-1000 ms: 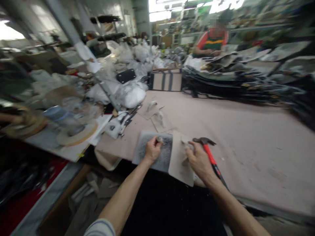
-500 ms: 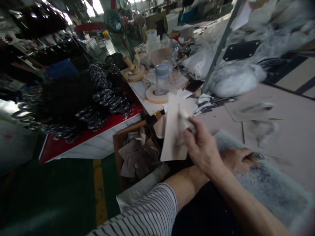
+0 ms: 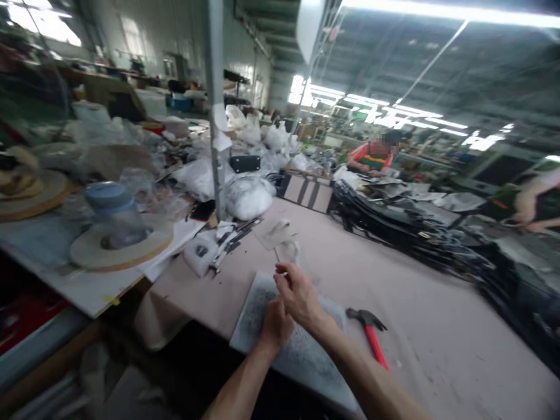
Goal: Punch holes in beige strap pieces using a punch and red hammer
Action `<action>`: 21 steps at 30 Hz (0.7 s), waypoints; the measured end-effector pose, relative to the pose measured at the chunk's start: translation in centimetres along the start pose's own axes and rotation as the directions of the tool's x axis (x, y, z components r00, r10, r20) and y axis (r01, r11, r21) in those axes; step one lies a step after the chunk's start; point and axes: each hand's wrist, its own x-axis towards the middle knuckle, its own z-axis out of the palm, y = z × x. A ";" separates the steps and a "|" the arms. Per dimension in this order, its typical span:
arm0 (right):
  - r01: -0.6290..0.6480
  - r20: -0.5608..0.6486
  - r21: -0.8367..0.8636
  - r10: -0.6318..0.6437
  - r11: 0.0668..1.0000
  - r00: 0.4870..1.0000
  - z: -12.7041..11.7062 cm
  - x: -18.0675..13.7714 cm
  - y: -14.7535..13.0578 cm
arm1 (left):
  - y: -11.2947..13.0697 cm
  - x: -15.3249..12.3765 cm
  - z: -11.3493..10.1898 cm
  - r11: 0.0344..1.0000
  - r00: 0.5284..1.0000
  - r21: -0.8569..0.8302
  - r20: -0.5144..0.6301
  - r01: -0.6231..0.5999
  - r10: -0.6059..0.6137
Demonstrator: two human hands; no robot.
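My left hand [image 3: 277, 324] is closed low over a speckled grey-white board [image 3: 321, 360]. What it holds, if anything, is hidden. Against it and slightly above is my right hand [image 3: 300, 296], its fingers bent and drawn together near the left thumb. Anything between those fingertips is too small and blurred to name. The board lies at the table's front edge. To its right rests a claw hammer [image 3: 371, 331] with a dark head and red handle. Just beyond my hands are thin pale pieces [image 3: 273, 233] and a crumpled translucent scrap [image 3: 289, 251].
A metal post [image 3: 216, 116] rises behind the table [image 3: 350, 262]. At left, a blue-lidded jar [image 3: 116, 213] stands on a tape roll [image 3: 153, 245]. Plastic bags [image 3: 249, 197] fill the back; black straps [image 3: 385, 219] line the right edge. A co-worker [image 3: 374, 154] sits beyond.
The view has swung right, from the scrap box to the tabletop. My right hand no longer holds the pale flat pieces and has come together with my left over the board.
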 end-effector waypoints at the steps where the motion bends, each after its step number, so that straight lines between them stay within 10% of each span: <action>1: -0.075 -0.037 -0.044 0.074 0.996 0.997 -1.3 1.7 2.0 | -0.5 0.4 0.1 0.998 0.995 0.015 0.072 -0.068 0.066; 6: -0.290 -0.054 -0.159 0.285 0.944 0.957 -3.4 8.9 9.8 | -2.8 0.7 0.2 0.965 0.969 0.160 0.169 -0.208 0.181; 12: -0.271 0.089 -0.261 0.303 0.927 0.949 -0.4 13.6 11.6 | -2.8 0.8 0.3 0.963 0.976 0.199 0.162 -0.179 0.148; 21: -0.248 0.099 -0.465 0.328 0.850 0.939 -6.1 10.3 11.6 | -2.8 1.0 0.3 0.955 0.967 0.185 0.151 -0.231 0.204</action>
